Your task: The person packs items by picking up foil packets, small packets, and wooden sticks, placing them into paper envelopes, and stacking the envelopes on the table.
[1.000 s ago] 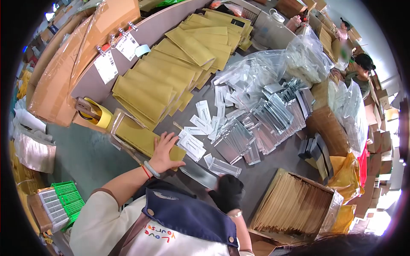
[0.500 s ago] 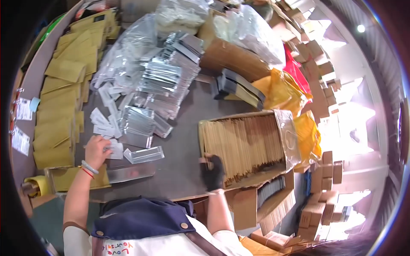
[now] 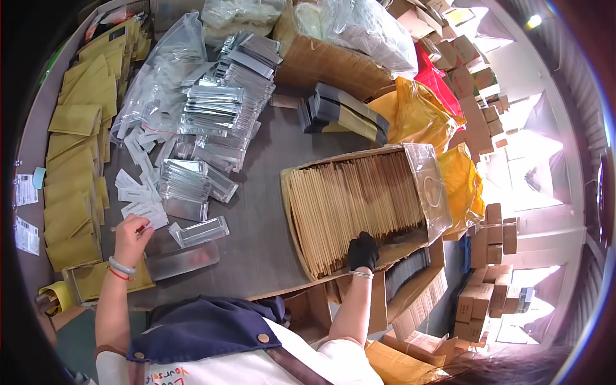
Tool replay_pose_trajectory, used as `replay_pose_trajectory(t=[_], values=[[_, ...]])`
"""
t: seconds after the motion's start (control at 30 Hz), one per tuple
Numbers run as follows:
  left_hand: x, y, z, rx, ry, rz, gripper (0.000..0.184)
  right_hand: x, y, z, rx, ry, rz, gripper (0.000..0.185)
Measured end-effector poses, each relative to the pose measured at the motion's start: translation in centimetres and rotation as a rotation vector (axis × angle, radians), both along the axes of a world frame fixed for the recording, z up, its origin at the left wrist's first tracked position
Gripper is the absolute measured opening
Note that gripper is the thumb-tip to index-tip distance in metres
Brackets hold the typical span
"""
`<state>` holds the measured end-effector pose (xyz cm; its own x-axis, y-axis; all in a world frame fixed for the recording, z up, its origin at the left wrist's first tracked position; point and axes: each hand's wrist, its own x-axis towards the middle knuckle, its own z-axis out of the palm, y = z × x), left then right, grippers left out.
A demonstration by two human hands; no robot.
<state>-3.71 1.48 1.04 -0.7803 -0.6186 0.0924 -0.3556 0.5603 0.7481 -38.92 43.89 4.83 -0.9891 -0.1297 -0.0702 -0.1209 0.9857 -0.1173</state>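
My left hand point(image 3: 133, 236), with a bracelet and red cord at the wrist, is by the near end of some white paper slips point(image 3: 149, 212). Its fingertips are pinched together; whatever lies between them is too small to make out. My right hand point(image 3: 363, 252) wears a black glove and rests at the near side of a row of kraft envelopes point(image 3: 346, 208) standing in an open cardboard box point(image 3: 292, 221). Its fingers are dark and partly hidden against the envelopes. Right of my left hand lie a small clear plastic case point(image 3: 202, 232) and a longer clear case point(image 3: 183, 260).
Stacks of kraft padded envelopes point(image 3: 72, 192) line the left side. Clear-wrapped silvery packs point(image 3: 212, 112) and plastic bags point(image 3: 160, 83) pile up mid-table. Dark sleeves point(image 3: 346, 112) and yellow bags point(image 3: 420, 119) sit behind the box. Another carton point(image 3: 420, 301) stands below the table edge.
My right hand has moved right, from the box's left end to the near side of the envelopes. My left hand has drawn back slightly from the slips. The whole view has shifted.
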Motion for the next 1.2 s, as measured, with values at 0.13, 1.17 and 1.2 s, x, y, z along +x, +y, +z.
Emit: replay_pose_trajectory(t=[0.13,1.17,1.2], values=[[-1.0,1.6,1.2,0.086,-0.004,-0.047,0.012,0.3,0.4,0.0,-0.044,0.015,0.007,0.023],[-6.7,3.7,-2.5,-0.212,-0.256,-0.212,0.029,2.6,0.0,0.4,-0.154,0.019,0.064,0.018],[-6.7,3.8,-2.3,-0.214,-0.255,-0.215,0.029,2.5,0.0,0.2,-0.145,0.010,0.081,0.019]])
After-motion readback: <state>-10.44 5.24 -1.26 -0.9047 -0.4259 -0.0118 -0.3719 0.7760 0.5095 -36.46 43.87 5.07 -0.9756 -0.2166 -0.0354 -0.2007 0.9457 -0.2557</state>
